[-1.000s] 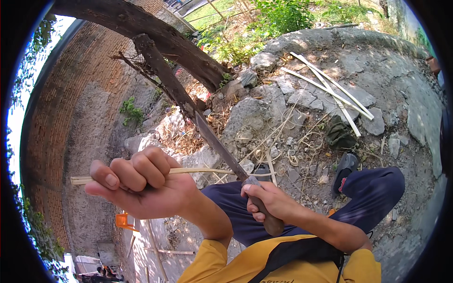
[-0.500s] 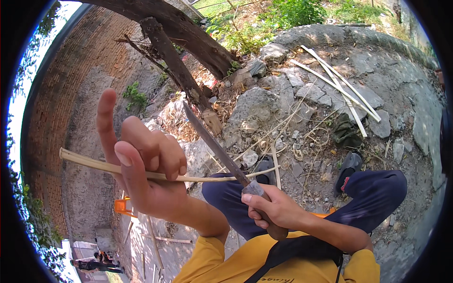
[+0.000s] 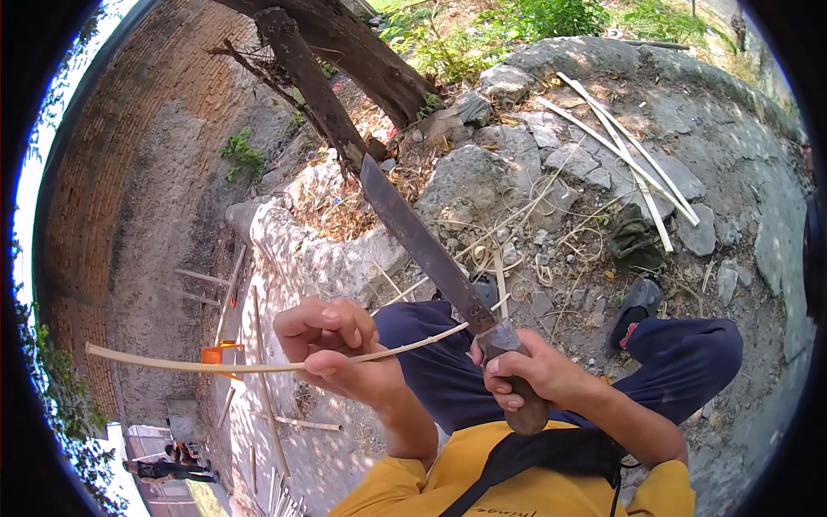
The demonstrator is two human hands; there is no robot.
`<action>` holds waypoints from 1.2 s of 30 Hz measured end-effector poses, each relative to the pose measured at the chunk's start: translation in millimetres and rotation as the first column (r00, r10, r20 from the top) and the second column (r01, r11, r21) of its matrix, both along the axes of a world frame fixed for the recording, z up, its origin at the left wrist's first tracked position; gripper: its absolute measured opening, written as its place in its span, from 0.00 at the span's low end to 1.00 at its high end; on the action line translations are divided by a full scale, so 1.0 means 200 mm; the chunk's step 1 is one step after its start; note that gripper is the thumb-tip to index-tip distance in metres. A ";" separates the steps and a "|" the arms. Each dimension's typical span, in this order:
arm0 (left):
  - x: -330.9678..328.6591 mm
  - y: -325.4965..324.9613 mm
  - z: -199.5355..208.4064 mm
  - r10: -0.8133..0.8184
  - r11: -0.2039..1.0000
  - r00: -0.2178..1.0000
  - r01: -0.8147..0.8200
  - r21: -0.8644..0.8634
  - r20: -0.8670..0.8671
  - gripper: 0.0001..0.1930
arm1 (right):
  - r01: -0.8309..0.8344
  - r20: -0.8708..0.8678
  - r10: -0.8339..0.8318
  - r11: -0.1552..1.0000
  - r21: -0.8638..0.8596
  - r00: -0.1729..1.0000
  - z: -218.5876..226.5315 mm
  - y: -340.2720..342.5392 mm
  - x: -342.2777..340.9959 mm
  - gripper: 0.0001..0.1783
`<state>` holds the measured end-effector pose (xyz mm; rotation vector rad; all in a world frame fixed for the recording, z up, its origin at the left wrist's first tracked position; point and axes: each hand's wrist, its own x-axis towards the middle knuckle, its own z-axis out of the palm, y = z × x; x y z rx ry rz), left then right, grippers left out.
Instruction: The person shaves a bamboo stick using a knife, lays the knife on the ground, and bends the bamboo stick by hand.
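My left hand (image 3: 336, 345) pinches the thin pale strip (image 3: 274, 368), which runs from its nine o'clock to the knife blade (image 3: 422, 247) at three o'clock, and my right hand (image 3: 534, 372) grips the knife handle (image 3: 527, 415); I judge the strip light, springy and splinter-prone, best held mid-length, clear of the blade

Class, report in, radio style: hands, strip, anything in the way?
Left hand holding pale strip. Right hand gripping knife, pointed away from body. Strip crossing behind knife. Bent leg beneath.
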<state>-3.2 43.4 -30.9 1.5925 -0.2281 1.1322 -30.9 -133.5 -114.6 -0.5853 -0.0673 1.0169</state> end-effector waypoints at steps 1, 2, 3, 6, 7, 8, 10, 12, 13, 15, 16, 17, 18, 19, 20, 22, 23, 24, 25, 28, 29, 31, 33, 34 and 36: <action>-0.01 0.00 0.01 0.059 0.998 0.996 -0.058 -0.015 0.068 0.29 | -0.009 0.039 0.010 1.000 -0.030 0.999 0.00 -0.02 0.00 0.09; -0.02 0.00 0.01 0.119 0.993 0.984 -0.116 -0.032 0.134 0.30 | -0.021 0.029 0.021 0.999 -0.032 0.999 -0.01 -0.03 -0.01 0.09; -0.03 0.01 0.01 0.179 0.984 0.964 -0.173 -0.051 0.198 0.32 | -0.022 0.073 0.028 0.996 -0.083 0.997 -0.01 -0.05 -0.01 0.08; -0.05 0.06 -0.03 0.016 0.996 0.955 -0.042 0.081 0.295 0.33 | -0.034 0.133 0.058 0.984 -0.176 0.989 -0.07 -0.09 -0.04 0.09; -0.04 0.05 -0.02 0.005 0.992 0.964 -0.038 0.116 0.267 0.32 | -0.038 0.245 0.108 0.961 -0.274 0.963 -0.06 -0.10 -0.03 0.10; -0.04 0.03 -0.01 0.015 0.992 0.966 -0.047 0.118 0.259 0.32 | -0.028 0.351 0.166 0.929 -0.368 0.922 -0.05 -0.12 -0.03 0.11; -0.04 0.00 0.00 -0.160 0.986 0.943 0.165 0.007 0.293 0.32 | -0.030 0.357 0.179 0.923 -0.384 0.917 -0.04 -0.11 -0.05 0.12; -0.06 0.03 -0.02 -0.177 0.982 0.944 0.186 -0.007 0.279 0.30 | 0.006 0.430 0.166 0.929 -0.371 0.888 -0.05 -0.11 -0.08 0.12; -0.06 0.04 -0.03 -0.200 0.980 0.929 0.195 0.048 0.313 0.29 | -0.035 0.438 0.241 0.903 -0.429 0.866 -0.03 -0.11 -0.06 0.14; -0.06 0.03 -0.03 -0.206 0.977 0.909 0.172 0.122 0.363 0.27 | 0.007 0.489 0.209 0.915 -0.403 0.847 -0.02 -0.09 -0.07 0.16; -0.05 0.03 -0.03 -0.207 0.977 0.910 0.174 0.122 0.360 0.27 | 0.050 0.542 0.174 0.926 -0.374 0.822 -0.02 -0.08 -0.08 0.17; -0.06 0.03 -0.03 -0.222 0.973 0.903 0.179 0.148 0.369 0.27 | 0.051 0.540 0.172 0.926 -0.374 0.824 -0.01 -0.08 -0.07 0.17; -0.06 0.03 -0.03 -0.238 0.967 0.895 0.184 0.174 0.377 0.27 | 0.051 0.545 0.166 0.931 -0.361 0.822 0.01 -0.08 -0.07 0.18; -0.06 0.03 -0.03 -0.223 0.970 0.899 0.168 0.173 0.376 0.28 | 0.049 0.550 0.161 0.936 -0.348 0.819 0.02 -0.09 -0.07 0.18; -0.06 0.02 -0.03 -0.225 0.970 0.900 0.171 0.174 0.374 0.28 | 0.050 0.549 0.159 0.936 -0.347 0.821 0.03 -0.08 -0.06 0.18; -0.07 0.01 -0.04 -0.253 0.960 0.888 0.181 0.212 0.384 0.26 | -0.010 0.538 0.172 0.956 -0.292 0.825 0.03 -0.08 -0.05 0.19; -0.07 0.00 -0.04 -0.244 0.962 0.892 0.174 0.211 0.381 0.26 | -0.005 0.533 0.169 0.956 -0.295 0.829 0.03 -0.07 -0.05 0.19; -0.06 -0.02 -0.05 -0.248 0.962 0.892 0.180 0.207 0.377 0.26 | 0.028 0.562 0.173 0.943 -0.330 0.809 0.03 -0.06 -0.05 0.19; -0.06 -0.03 -0.05 -0.244 0.963 0.888 0.173 0.207 0.390 0.26 | 0.059 0.591 0.180 0.930 -0.362 0.786 0.04 -0.06 -0.04 0.19; -0.05 -0.03 -0.04 -0.239 0.963 0.888 0.165 0.211 0.393 0.25 | 0.089 0.631 0.229 0.898 -0.430 0.741 0.13 -0.05 0.00 0.19; -0.06 -0.03 -0.04 -0.222 0.969 0.883 0.153 0.194 0.414 0.25 | 0.085 0.632 0.230 0.900 -0.427 0.740 0.14 -0.04 -0.01 0.19; -0.06 -0.02 -0.04 -0.206 0.974 0.877 0.143 0.175 0.434 0.25 | 0.114 0.678 0.212 0.909 -0.402 0.704 0.16 -0.03 -0.02 0.18; -0.05 -0.02 -0.05 -0.274 0.958 0.850 0.201 0.203 0.451 0.26 | 0.122 0.685 0.177 0.923 -0.365 0.707 0.19 -0.01 -0.01 0.18; -0.05 -0.03 -0.05 -0.277 0.957 0.852 0.202 0.208 0.445 0.26 | 0.125 0.688 0.138 0.940 -0.318 0.713 0.22 -0.01 0.00 0.19; -0.04 -0.04 -0.06 -0.249 0.961 0.860 0.162 0.223 0.446 0.27 | 0.083 0.666 0.178 0.937 -0.340 0.725 0.24 -0.03 0.03 0.19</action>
